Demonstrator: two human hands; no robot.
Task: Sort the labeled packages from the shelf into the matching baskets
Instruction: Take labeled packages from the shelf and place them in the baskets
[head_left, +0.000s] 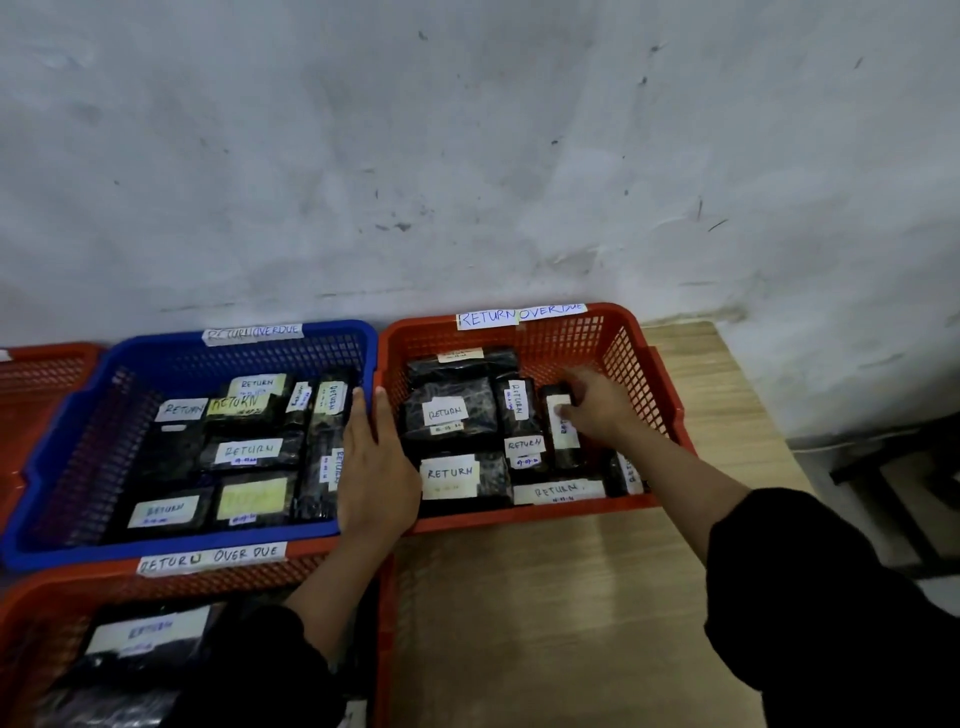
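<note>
single head view, looking forward-down, close over baskets (530, 332); edges seemingly wide-angle distorted.

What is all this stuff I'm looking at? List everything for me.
Blue basket: one, blue, left of centre against the wall, tagged RETURN OVERDUE.
Orange basket: one, orange, right of the blue one, same tag.
Near basket: one, orange, bottom left, same tag.
Far-left basket: one, orange, cut off at the left edge.
Packages: many, black wrap with white or yellow RETURN labels, lying in the baskets; exact count unclear.
Table: one, light wood, under the baskets.
Wall: grey, scuffed, behind everything.
Left hand: fingers straight, resting where the blue and orange baskets meet.
Right hand: inside the orange basket, holding an upright package.
Sleeves: two, black.
</note>
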